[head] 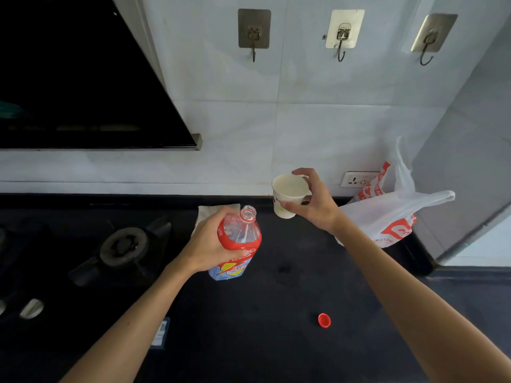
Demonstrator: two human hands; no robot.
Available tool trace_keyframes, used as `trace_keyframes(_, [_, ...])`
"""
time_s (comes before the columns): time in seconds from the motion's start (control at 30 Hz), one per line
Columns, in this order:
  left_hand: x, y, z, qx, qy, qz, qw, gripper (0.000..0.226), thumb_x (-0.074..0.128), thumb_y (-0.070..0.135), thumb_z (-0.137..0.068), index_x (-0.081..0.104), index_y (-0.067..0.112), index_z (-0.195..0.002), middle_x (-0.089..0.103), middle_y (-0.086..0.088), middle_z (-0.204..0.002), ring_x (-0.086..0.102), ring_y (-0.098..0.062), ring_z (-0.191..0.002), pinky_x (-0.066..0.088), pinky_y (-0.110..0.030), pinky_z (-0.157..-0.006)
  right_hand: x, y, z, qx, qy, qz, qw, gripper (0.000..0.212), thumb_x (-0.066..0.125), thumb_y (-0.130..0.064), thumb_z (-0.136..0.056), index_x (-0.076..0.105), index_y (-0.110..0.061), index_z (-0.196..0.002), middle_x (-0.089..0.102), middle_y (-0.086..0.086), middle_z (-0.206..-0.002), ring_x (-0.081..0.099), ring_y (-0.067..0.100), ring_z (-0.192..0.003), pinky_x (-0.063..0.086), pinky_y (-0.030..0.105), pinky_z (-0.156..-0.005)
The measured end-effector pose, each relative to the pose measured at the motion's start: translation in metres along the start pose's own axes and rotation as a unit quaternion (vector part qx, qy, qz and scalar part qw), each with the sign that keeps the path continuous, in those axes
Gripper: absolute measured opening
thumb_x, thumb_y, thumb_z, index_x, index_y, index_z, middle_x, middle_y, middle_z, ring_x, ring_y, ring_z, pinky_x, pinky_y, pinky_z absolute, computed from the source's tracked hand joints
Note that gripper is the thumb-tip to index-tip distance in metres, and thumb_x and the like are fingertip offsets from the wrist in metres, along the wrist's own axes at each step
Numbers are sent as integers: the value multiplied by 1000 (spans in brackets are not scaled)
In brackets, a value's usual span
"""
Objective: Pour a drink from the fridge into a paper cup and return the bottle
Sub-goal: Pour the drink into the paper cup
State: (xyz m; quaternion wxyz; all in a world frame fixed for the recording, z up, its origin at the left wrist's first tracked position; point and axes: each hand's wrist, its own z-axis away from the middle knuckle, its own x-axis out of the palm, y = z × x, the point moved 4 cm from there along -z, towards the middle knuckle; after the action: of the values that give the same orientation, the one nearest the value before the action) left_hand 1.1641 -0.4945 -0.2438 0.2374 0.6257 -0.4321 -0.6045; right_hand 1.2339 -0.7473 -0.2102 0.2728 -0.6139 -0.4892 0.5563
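Left grip: your left hand (pixel 210 241) is wrapped round the shoulder of the bottle (pixel 240 239), fingers curled on the red part of the label, solid hold.
Right grip: your right hand (pixel 318 205) pinches the paper cup (pixel 287 196), thumb low on the side wall, fingers up round the rim. It looks lifted off the counter (pixel 276 299).
Bottle: open, no lid on. The base is toward you, the mouth points up and away, and the long axis leans a bit to the right.
Cup vs mouth: this is the bit that matters. The cup sits just up and to the right of the bottle mouth, close but not touching, opening facing up. I'd guess the pour hasn't started. Tip the neck further right or bring the cup in under it.
Cup contents: pale inside, can't tell if there's any drink in it.
Cap (pixel 324 320): red, lying on the counter well toward you, on your right arm's side, so the right hand is nearer for it later.
Labels: the bottle has a red wrap with white script, then blue with yellow and red graphics, too blurry to read. The cup has small green and dark print, also unreadable.
Nearby: a white plastic bag (pixel 387 217) with red print is right of the cup, and a burner (pixel 124 246) is on the left.
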Motion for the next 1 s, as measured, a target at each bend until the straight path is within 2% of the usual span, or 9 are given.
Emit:
trace_keyframes(0.1, [7,-14,5,-17,-13,-3,1000,77,94,38,-58,52,31,-123,66,13,-115,67,-8,-105,62,-36,-82,13,21,-4,21,-21,20,999,71,85,-13,-73,41,-24,-127,54,-2,-112,58,21,-104,55,29,-86])
trace_keyframes(0.17, [12,-19,8,-28,-15,0,999,74,94,40,-58,51,34,-119,67,15,-113,68,-5,-104,62,-34,-81,21,38,-7,40,-37,38,998,75,87,-16,-71,42,-23,-130,54,-3,-116,57,20,-108,55,32,-89])
trace_keyframes(0.3, [27,-27,12,-42,-29,11,999,68,94,33,-59,49,33,-110,67,13,-109,68,-5,-103,62,-32,-80,37,66,-12,55,-66,68,994,72,88,-16,-68,47,-20,-127,57,-5,-117,57,16,-108,52,33,-90])
trace_keyframes(0.57, [52,-48,20,-56,-51,42,996,69,95,28,-60,51,20,-112,68,8,-107,69,-8,-103,61,-30,-82,60,117,-14,106,-110,99,983,72,87,-12,-65,47,-24,-123,55,-5,-117,54,17,-107,48,30,-86])
trace_keyframes(1.0, [64,-64,30,-80,-54,57,994,68,95,31,-60,52,22,-112,63,9,-107,68,-12,-104,60,-33,-81,92,162,-9,152,-169,122,966,71,87,-9,-66,46,-24,-122,51,-6,-117,51,15,-109,47,29,-86])
